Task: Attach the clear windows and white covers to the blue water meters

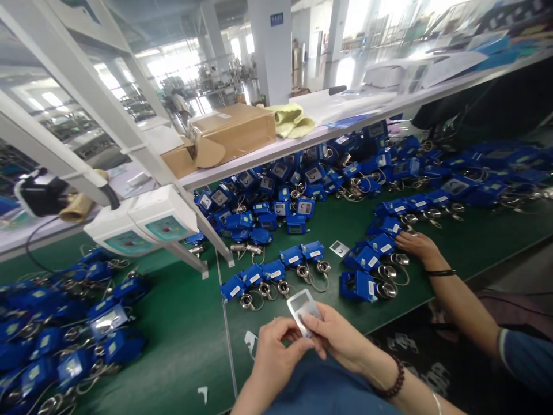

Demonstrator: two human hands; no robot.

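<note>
My right hand (339, 334) is closed, pinching a small silver-grey faceplate label (301, 305) with rounded corners and a dark window. Just below its lower edge, my left hand (280, 349) has thumb and forefinger pressed together; whatever they pinch is hidden. Beyond my hands runs a row of blue metering units (274, 270) with white stickers and round metal fittings. Another faceplate label (339, 249) lies flat on the green table, left of a second group of blue units (360, 285).
A co-worker's hand (417, 248) touches a unit at right. Blue units are heaped under the shelf (319, 134) and on the left (38, 346). A post (207, 230) carries a white socket box (142, 222). White scraps (203, 394) lie on the green tabletop (181, 346).
</note>
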